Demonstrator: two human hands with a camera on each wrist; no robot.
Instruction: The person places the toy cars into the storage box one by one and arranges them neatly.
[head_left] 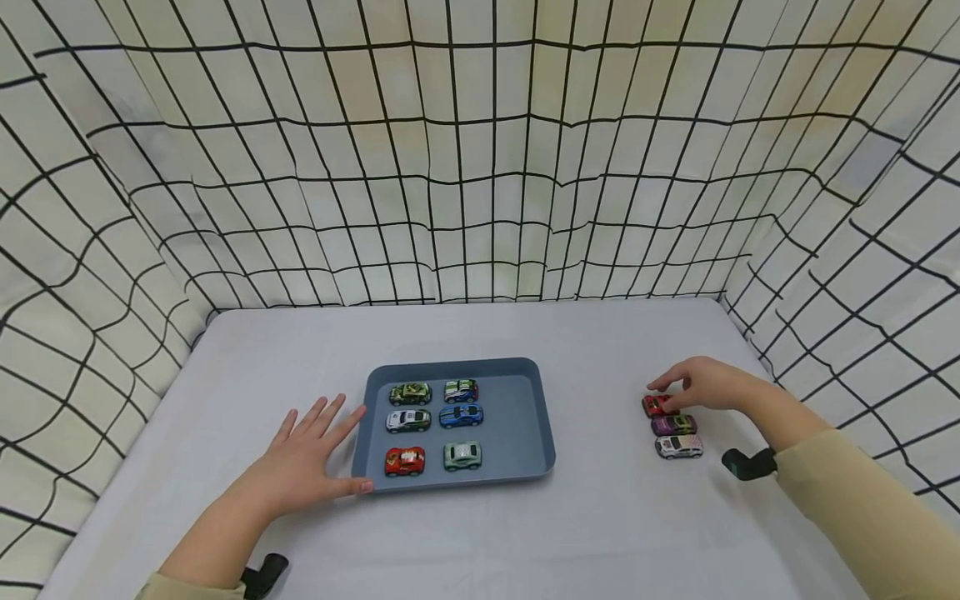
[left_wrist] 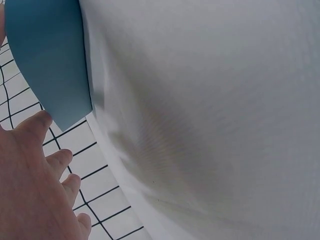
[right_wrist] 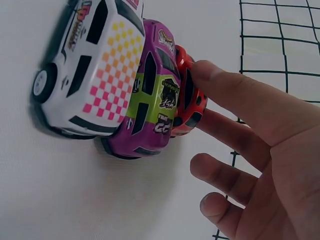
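My left hand [head_left: 303, 467] lies with fingers spread at the left edge of a blue-grey tray [head_left: 517, 421], its thumb and a fingertip at the rim. Two columns of toy cars stand in the tray, among them a red toy car [head_left: 405, 461], a blue one [head_left: 461, 415] and a pale green one [head_left: 462, 455]. On the right, my right hand [head_left: 702, 383] pinches a red toy car with black spots [right_wrist: 191, 97] between thumb and index finger. Right beside that car stand a purple-and-green toy car [right_wrist: 155, 95] and a white checkered toy car [right_wrist: 107, 75].
A white cloth covers the table [head_left: 600, 517]. White walls with a black grid [head_left: 495, 167] rise at the back and both sides. The tray's right part shows bare floor. Black wrist devices [head_left: 750, 464] sit at both sleeves.
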